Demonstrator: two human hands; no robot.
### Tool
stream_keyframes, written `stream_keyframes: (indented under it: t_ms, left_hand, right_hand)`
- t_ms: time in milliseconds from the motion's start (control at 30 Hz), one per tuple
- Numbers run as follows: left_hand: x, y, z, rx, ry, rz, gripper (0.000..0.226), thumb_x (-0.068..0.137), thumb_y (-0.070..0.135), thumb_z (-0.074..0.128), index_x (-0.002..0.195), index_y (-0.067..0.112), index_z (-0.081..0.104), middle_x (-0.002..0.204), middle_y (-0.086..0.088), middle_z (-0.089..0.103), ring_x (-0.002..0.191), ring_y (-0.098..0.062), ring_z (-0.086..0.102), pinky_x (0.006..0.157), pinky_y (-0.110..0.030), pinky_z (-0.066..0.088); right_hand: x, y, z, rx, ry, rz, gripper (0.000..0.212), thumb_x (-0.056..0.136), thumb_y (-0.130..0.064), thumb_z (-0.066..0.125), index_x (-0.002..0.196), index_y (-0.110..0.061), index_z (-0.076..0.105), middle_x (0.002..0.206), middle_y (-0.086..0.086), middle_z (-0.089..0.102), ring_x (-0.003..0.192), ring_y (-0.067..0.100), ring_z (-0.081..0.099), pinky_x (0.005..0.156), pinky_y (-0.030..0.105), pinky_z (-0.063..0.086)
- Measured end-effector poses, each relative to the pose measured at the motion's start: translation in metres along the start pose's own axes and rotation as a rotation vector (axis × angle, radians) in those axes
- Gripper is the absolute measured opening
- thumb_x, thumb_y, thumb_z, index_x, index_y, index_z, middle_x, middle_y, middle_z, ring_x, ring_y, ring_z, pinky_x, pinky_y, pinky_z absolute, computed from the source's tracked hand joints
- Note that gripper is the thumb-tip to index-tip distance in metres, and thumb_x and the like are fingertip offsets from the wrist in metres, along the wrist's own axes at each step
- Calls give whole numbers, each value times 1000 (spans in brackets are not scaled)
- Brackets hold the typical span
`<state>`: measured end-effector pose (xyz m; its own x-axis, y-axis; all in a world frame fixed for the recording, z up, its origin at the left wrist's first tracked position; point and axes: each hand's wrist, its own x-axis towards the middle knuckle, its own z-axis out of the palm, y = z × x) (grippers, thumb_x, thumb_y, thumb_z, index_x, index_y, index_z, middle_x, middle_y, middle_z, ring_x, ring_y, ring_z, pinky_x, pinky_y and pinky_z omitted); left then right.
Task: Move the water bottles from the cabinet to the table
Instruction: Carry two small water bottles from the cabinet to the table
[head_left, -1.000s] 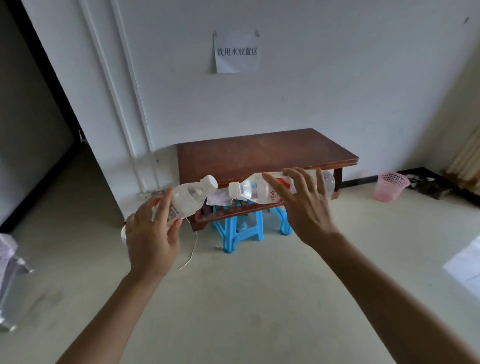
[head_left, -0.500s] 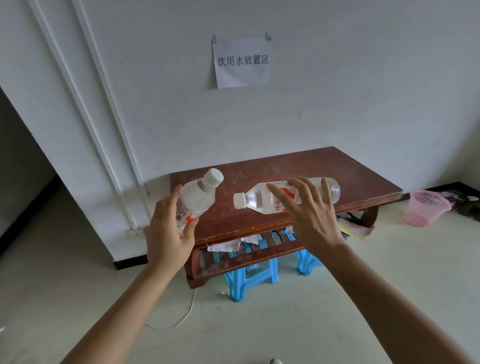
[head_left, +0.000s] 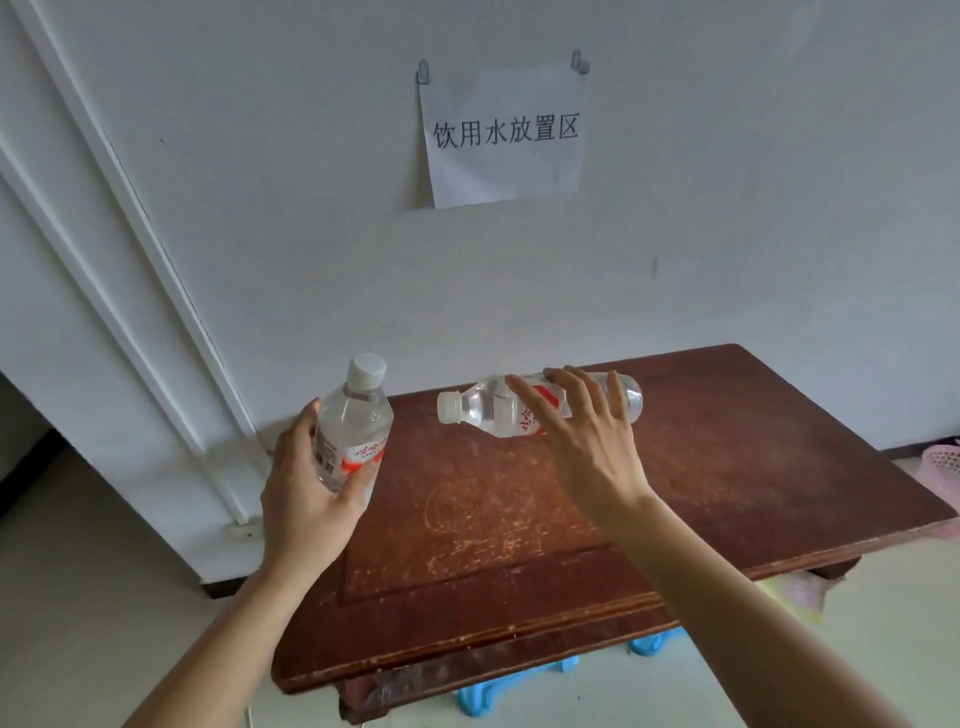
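I carry two clear water bottles with white caps and red-and-white labels. My left hand (head_left: 306, 493) grips one bottle (head_left: 353, 421) nearly upright, cap up, over the left rear corner of the low brown wooden table (head_left: 519, 545). My right hand (head_left: 587, 447) holds the second bottle (head_left: 498, 408) lying sideways in the air above the tabletop, cap pointing left, fingers wrapped over its body. Both bottles are off the table surface. The cabinet is out of view.
The scratched tabletop stands against a white wall with a paper sign (head_left: 504, 135) above it. Blue plastic stools (head_left: 478, 696) sit under the table. A pink basket (head_left: 943, 462) is at the right edge. White pipes (head_left: 130, 260) run down the wall on the left.
I have come much closer to the table; it now fills the lower view. Both hands have carried the bottles forward over the tabletop, and the left bottle has turned more upright.
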<state>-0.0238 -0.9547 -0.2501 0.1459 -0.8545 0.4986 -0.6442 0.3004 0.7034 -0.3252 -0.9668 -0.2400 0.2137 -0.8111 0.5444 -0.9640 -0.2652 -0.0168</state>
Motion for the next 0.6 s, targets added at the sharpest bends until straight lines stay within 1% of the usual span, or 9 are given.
stream_keyframes:
  t_ms: [67, 133, 233, 300, 367, 467, 533, 600]
  left_hand:
    - [22, -23, 17, -10, -10, -32, 81, 76, 28, 85, 146, 17, 44, 135, -4, 56, 118, -21, 59, 94, -40, 51]
    - [46, -47, 33, -27, -34, -60, 79, 76, 27, 86, 144, 18, 46, 132, -2, 57, 115, -18, 59, 90, -34, 49]
    - [85, -90, 53, -61, -80, -86, 78, 74, 25, 88, 141, 17, 49, 127, 0, 58, 108, -10, 57, 84, -21, 42]
    - [111, -114, 65, -96, -114, -98, 78, 73, 26, 88, 140, 15, 49, 125, 5, 56, 109, -10, 57, 83, -15, 40]
    - [139, -138, 77, -125, -143, -103, 80, 74, 28, 87, 141, 15, 47, 125, 5, 55, 112, -11, 57, 87, -17, 42]
    - [176, -176, 102, -171, -176, -174, 79, 73, 27, 89, 139, 17, 48, 127, 2, 56, 116, -12, 57, 96, -30, 46]
    - [188, -195, 118, -195, -178, -256, 72, 71, 23, 91, 132, 17, 51, 122, 1, 57, 111, -14, 59, 96, -35, 49]
    - [196, -212, 134, -195, -187, -316, 68, 70, 18, 91, 126, 16, 52, 119, -3, 56, 107, -17, 60, 94, -39, 50]
  right_hand:
    - [23, 0, 30, 17, -30, -9, 113, 68, 1, 86, 156, -37, 26, 143, 17, 51, 135, 37, 48, 113, 72, 27]
    - [41, -1, 58, 38, -62, 17, 108, 71, -1, 85, 155, -36, 29, 142, 16, 52, 135, 36, 49, 111, 71, 31]
    - [76, -12, 100, 80, -119, 96, 105, 73, -4, 86, 155, -36, 29, 141, 14, 54, 133, 34, 50, 109, 68, 36]
    - [101, -17, 122, 125, -121, 147, 103, 75, -6, 86, 154, -37, 28, 140, 12, 56, 130, 34, 54, 107, 66, 41]
    - [124, -20, 142, 194, -111, 191, 98, 79, -10, 84, 154, -38, 27, 139, 9, 57, 127, 33, 57, 102, 63, 46]
    - [149, -21, 177, 280, -126, 285, 88, 87, -21, 79, 156, -38, 27, 146, 5, 54, 129, 30, 56, 95, 56, 53]
    - [155, -23, 197, 336, -138, 383, 80, 91, -28, 75, 156, -36, 30, 151, 1, 50, 133, 25, 54, 91, 50, 55]
    - [159, -25, 219, 420, -142, 488, 75, 93, -35, 73, 155, -38, 31, 152, -4, 49, 131, 22, 55, 91, 44, 54]
